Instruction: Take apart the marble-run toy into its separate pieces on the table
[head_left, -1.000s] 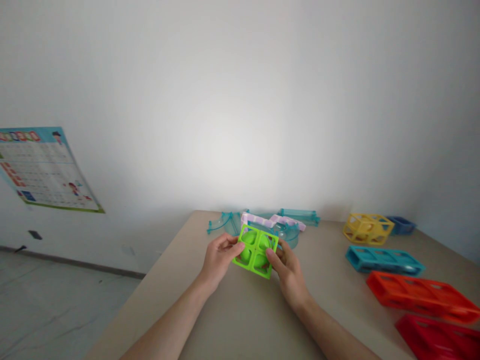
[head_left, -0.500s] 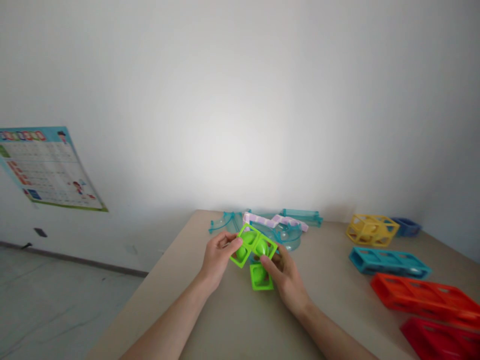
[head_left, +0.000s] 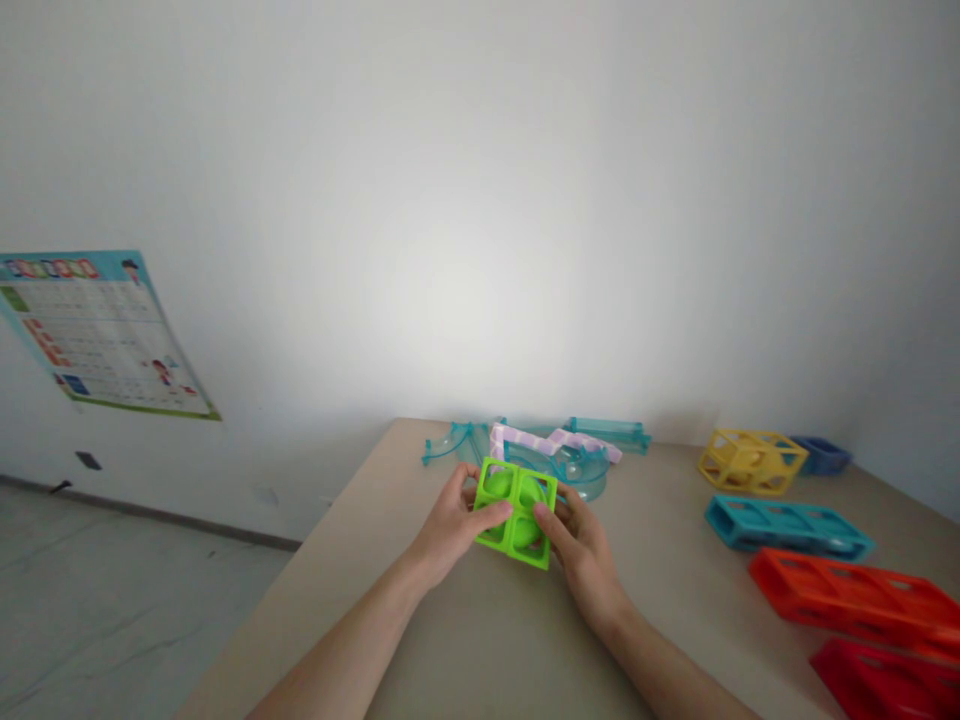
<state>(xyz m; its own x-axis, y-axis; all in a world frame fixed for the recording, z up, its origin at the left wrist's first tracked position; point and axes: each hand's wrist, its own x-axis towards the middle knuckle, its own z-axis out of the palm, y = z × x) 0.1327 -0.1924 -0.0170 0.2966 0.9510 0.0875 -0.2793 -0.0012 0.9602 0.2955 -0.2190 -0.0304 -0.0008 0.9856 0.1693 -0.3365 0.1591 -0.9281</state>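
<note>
Both hands hold green plastic cube-frame blocks (head_left: 516, 512) above the middle of the table, pressed together into a square face with rounded cups inside the frames. My left hand (head_left: 461, 520) grips the left side, its thumb lying across the front. Around the right side is my right hand (head_left: 577, 540), thumb on the front and fingers behind. The fingers at the back are mostly hidden by the blocks. Whether the blocks are fully joined, I cannot tell.
Behind the hands lie clear teal track pieces (head_left: 607, 432) and a lilac-and-white zigzag strip (head_left: 525, 440). On the right are a yellow cube frame (head_left: 752, 462), a blue block (head_left: 821, 456), a teal block row (head_left: 787, 528), an orange-red row (head_left: 855, 597) and a red one (head_left: 885, 680).
The green blocks were angled apart, one hanging lower by my right hand. Now they sit together as a compact square, and my left thumb has moved across the front.
</note>
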